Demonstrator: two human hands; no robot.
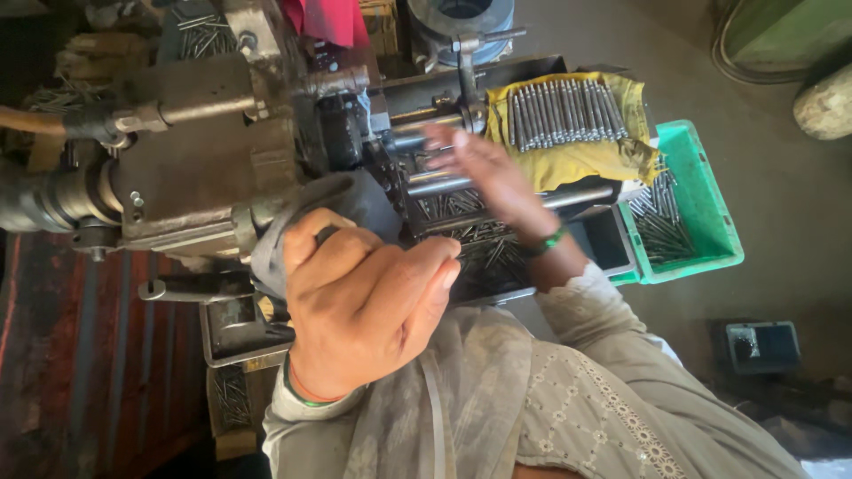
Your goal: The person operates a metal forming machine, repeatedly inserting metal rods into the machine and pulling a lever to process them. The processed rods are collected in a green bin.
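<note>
Closest to the camera, the left hand [364, 306] is clenched around a cloth-wrapped lever [342, 208] on a large grey metal machine [204, 168], which fills the space beyond that hand. Further out, the right hand [484, 168] is blurred, fingers spread loosely over the machine's steel rails [444, 184], holding nothing visible. Beyond its fingertips a yellow cloth [577, 160] carries a row of metal rods [564, 113]. Past the right wrist sits a green crate [710, 213] of more rods.

Machine [204, 160] and rods [564, 113] crowding hands.
</note>
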